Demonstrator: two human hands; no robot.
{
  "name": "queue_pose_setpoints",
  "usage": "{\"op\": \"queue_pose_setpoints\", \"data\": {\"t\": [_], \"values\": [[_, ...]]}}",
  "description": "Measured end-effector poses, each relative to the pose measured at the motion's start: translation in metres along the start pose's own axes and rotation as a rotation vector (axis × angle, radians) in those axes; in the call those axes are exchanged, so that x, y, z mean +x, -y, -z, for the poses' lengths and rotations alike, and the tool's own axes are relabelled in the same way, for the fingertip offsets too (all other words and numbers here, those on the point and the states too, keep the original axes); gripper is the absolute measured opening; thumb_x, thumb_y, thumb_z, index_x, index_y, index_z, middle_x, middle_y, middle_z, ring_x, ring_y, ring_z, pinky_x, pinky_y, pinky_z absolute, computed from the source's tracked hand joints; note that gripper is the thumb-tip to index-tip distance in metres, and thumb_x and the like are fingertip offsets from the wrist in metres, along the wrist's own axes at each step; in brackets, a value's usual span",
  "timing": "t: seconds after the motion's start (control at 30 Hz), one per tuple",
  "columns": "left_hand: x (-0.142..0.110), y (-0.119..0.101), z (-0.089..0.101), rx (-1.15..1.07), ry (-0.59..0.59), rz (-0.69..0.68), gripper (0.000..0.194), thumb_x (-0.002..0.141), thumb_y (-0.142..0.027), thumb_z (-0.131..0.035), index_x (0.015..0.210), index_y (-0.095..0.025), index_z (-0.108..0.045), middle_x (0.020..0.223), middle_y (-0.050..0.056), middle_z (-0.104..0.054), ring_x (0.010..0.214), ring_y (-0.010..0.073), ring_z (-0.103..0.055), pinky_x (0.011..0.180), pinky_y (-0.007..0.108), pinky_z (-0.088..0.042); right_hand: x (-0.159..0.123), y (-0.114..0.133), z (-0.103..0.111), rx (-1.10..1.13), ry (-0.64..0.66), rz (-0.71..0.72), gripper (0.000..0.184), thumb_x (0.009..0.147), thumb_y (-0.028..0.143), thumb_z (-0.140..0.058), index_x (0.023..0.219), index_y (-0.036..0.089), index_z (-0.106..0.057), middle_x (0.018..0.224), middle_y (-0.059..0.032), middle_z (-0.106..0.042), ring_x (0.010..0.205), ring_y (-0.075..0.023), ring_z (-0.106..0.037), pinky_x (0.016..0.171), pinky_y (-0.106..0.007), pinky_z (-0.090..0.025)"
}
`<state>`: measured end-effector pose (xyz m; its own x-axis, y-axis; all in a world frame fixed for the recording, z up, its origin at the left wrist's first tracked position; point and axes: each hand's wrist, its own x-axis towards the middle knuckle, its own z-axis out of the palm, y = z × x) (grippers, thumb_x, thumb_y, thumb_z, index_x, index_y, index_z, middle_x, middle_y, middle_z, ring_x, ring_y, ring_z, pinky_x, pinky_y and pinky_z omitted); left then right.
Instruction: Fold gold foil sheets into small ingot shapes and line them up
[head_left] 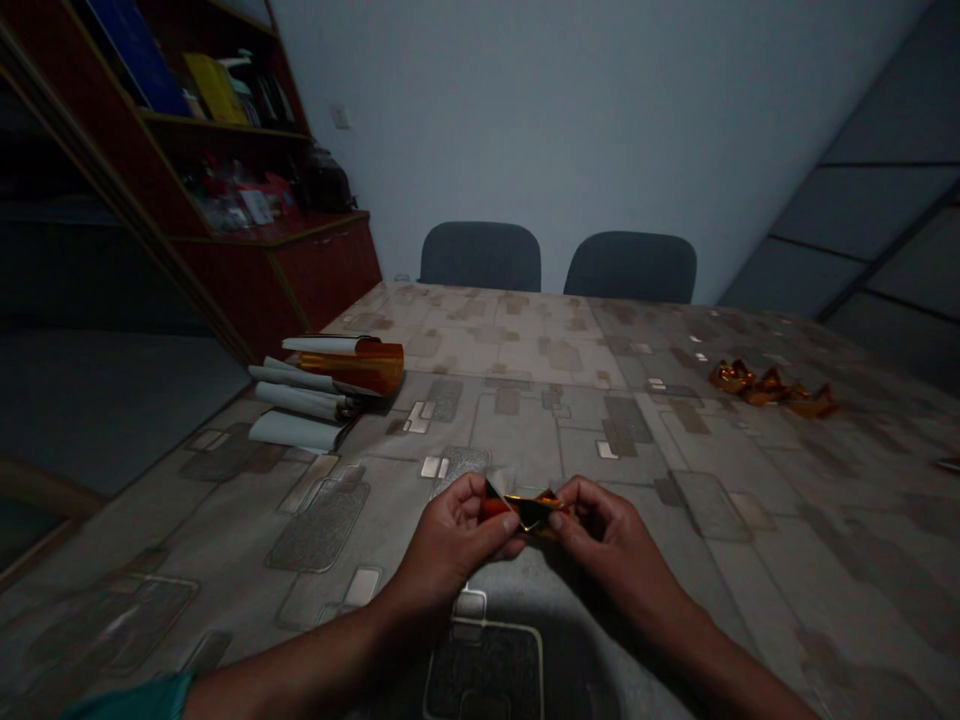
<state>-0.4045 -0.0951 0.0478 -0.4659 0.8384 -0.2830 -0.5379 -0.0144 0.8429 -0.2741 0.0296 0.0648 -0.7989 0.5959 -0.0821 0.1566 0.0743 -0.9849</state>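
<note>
We have the folded gold foil piece point(536, 514) between both hands, just above the near middle of the worktop point(525, 430). Our left hand point(463, 525) pinches its left end between thumb and fingers, beside a pale flap that stands up there; our right hand point(598, 522) grips the right end in the same way, thumb on the near side. How the fingers behind the foil lie, we cannot tell.

We judge the step in hand to be shaping: the foil is already creased, and our thumbs appear to be working its folds. The next move, as we read it, calls for light, even pressure from both thumbs, with the left flap guided so that the thin sheet neither tears nor springs open.

On the far right of the worktop lies a row of peaked gold foil pieces point(772, 386), well apart from our hands. On the far left lie curled, pale-backed sheets point(296, 430).
</note>
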Motion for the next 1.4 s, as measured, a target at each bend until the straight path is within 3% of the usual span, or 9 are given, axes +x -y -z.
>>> {"op": "queue_pose_setpoints", "data": {"t": [0.1, 0.23, 0.33, 0.47, 0.6, 0.77, 0.87, 1.17, 1.4], "values": [[0.002, -0.003, 0.001, 0.022, -0.042, -0.03, 0.043, 0.06, -0.03, -0.092, 0.08, -0.014, -0.057, 0.076, 0.001, -0.072, 0.065, 0.0109, -0.067, 0.063, 0.021, -0.058, -0.002, -0.001, 0.001, 0.102, 0.044, 0.01, 0.023, 0.08, 0.041, -0.069, 0.08, 0.019, -0.06, 0.065, 0.0023, -0.052, 0.06, -0.0139, -0.046, 0.055, -0.027, -0.034], [0.003, -0.005, 0.004, 0.028, -0.07, -0.049, 0.043, 0.059, -0.03, -0.092, 0.077, -0.014, -0.056, 0.071, 0.0, -0.07, 0.062, 0.0107, -0.066, 0.063, 0.022, -0.057, -0.005, -0.006, 0.01, 0.329, 0.15, 0.034, 0.028, 0.098, 0.045, -0.05, 0.109, 0.022, -0.061, 0.077, -0.0015, -0.062, 0.068, -0.0173, -0.058, 0.062, -0.03, -0.043], [0.003, -0.004, 0.006, 0.033, -0.071, -0.046, 0.042, 0.06, -0.028, -0.092, 0.077, -0.014, -0.056, 0.071, 0.0, -0.07, 0.062, 0.0104, -0.066, 0.063, 0.021, -0.057, -0.004, -0.006, 0.023, 0.163, 0.18, 0.114, 0.025, 0.097, 0.037, -0.056, 0.119, 0.026, -0.059, 0.087, -0.0025, -0.065, 0.075, -0.0181, -0.061, 0.067, -0.031, -0.046], [0.002, -0.005, 0.005, 0.05, -0.044, -0.019, 0.042, 0.06, -0.027, -0.092, 0.077, -0.015, -0.055, 0.072, 0.001, -0.071, 0.06, 0.0108, -0.066, 0.061, 0.021, -0.056, 0.002, 0.002, 0.036, -0.205, 0.281, 0.349, 0.027, 0.097, 0.022, -0.055, 0.121, 0.029, -0.063, 0.109, -0.0073, -0.069, 0.097, -0.0228, -0.063, 0.084, -0.038, -0.048], [-0.001, -0.01, 0.0, 0.07, 0.004, -0.028, 0.04, 0.06, -0.026, -0.09, 0.076, -0.015, -0.055, 0.069, 0.0, -0.069, 0.059, 0.0101, -0.064, 0.059, 0.02, -0.054, 0.006, 0.008, 0.039, -0.316, 0.373, 0.488, 0.023, 0.096, 0.02, -0.059, 0.114, 0.029, -0.07, 0.103, -0.0063, -0.07, 0.095, -0.0224, -0.064, 0.084, -0.039, -0.049], [-0.005, -0.009, -0.004, 0.116, -0.01, -0.036, 0.036, 0.059, -0.023, -0.088, 0.078, -0.015, -0.058, 0.069, -0.001, -0.069, 0.057, 0.0104, -0.064, 0.058, 0.021, -0.052, 0.002, 0.006, 0.035, -0.288, 0.375, 0.503, 0.022, 0.089, 0.026, -0.071, 0.11, 0.03, -0.073, 0.102, -0.006, -0.064, 0.093, -0.0219, -0.062, 0.08, -0.037, -0.049], [-0.006, -0.007, -0.005, 0.171, -0.022, -0.072, 0.03, 0.063, -0.019, -0.084, 0.082, -0.015, -0.061, 0.07, 0.0, -0.07, 0.059, 0.0114, -0.065, 0.06, 0.022, -0.052, 0.0, 0.008, 0.031, -0.271, 0.354, 0.482, 0.01, 0.091, 0.028, -0.067, 0.096, 0.027, -0.076, 0.097, -0.0054, -0.061, 0.089, -0.0205, -0.061, 0.075, -0.035, -0.048], [-0.011, -0.004, -0.006, 0.278, -0.022, -0.182, 0.021, 0.066, -0.014, -0.08, 0.084, -0.016, -0.071, 0.073, 0.002, -0.072, 0.07, 0.0166, -0.069, 0.069, 0.025, -0.053, -0.006, 0.008, 0.01, -0.325, 0.106, 0.377, 0.018, 0.083, 0.02, -0.066, 0.068, 0.021, -0.058, 0.069, 0.0005, -0.058, 0.065, -0.0161, -0.055, 0.06, -0.03, -0.04], [-0.009, 0.003, -0.001, 0.189, -0.029, -0.146, 0.036, 0.066, -0.02, -0.084, 0.098, -0.015, -0.071, 0.081, 0.005, -0.074, 0.072, 0.0183, -0.07, 0.071, 0.029, -0.055, -0.003, 0.004, 0.004, -0.405, 0.021, 0.363, 0.021, 0.082, 0.02, -0.065, 0.064, 0.021, -0.054, 0.062, 0.002, -0.055, 0.057, -0.0142, -0.051, 0.053, -0.028, -0.036]]}}
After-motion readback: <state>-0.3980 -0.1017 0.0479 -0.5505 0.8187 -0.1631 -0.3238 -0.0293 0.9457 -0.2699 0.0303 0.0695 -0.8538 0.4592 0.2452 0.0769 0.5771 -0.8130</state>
